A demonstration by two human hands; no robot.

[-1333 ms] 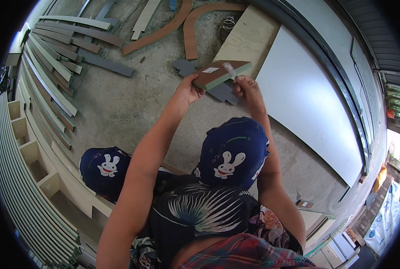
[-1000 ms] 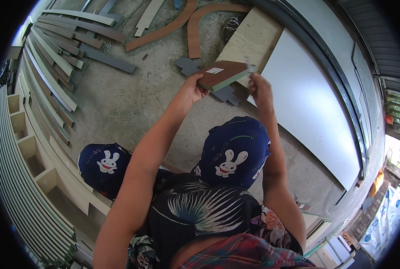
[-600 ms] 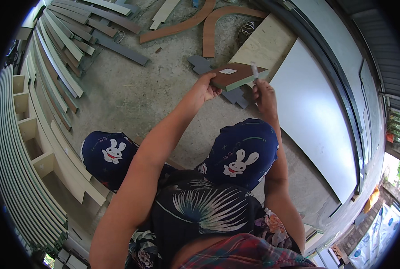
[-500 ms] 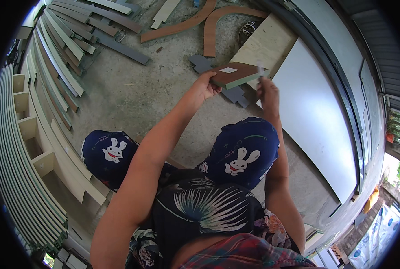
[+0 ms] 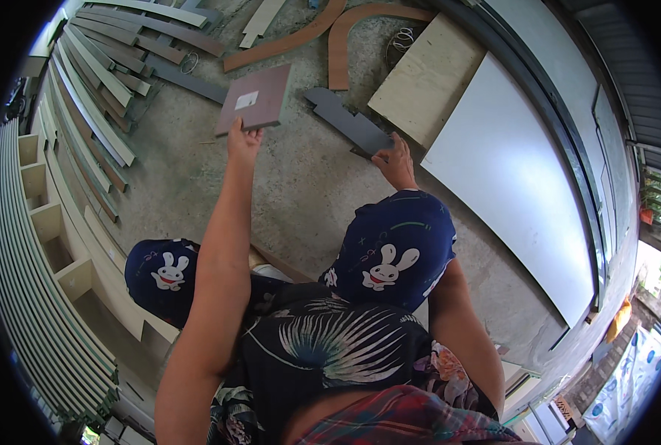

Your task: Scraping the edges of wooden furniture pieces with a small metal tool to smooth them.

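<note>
In my left hand [image 5: 245,139] is a square brown board [image 5: 258,98] with a white label on its face, gripped at its near edge and held up over the concrete floor. My right hand [image 5: 397,165] is low, beside the near end of a dark grey notched board [image 5: 349,122] lying on the floor. Its fingers are bent, with thumb and forefinger close together; whatever they hold, if anything, does not show clearly. I cannot tell whether this hand touches the grey board.
To the right lie a plywood sheet [image 5: 428,81] and a large white panel [image 5: 504,178]. Curved brown strips [image 5: 338,55] and a wire coil [image 5: 401,38] lie ahead. Long narrow boards [image 5: 97,96] fan out at left, near a cream compartmented frame [image 5: 45,215].
My left hand has carried the brown board left and away from me, tilting its face up. My right hand has parted from its edge and dropped left toward the grey board.
</note>
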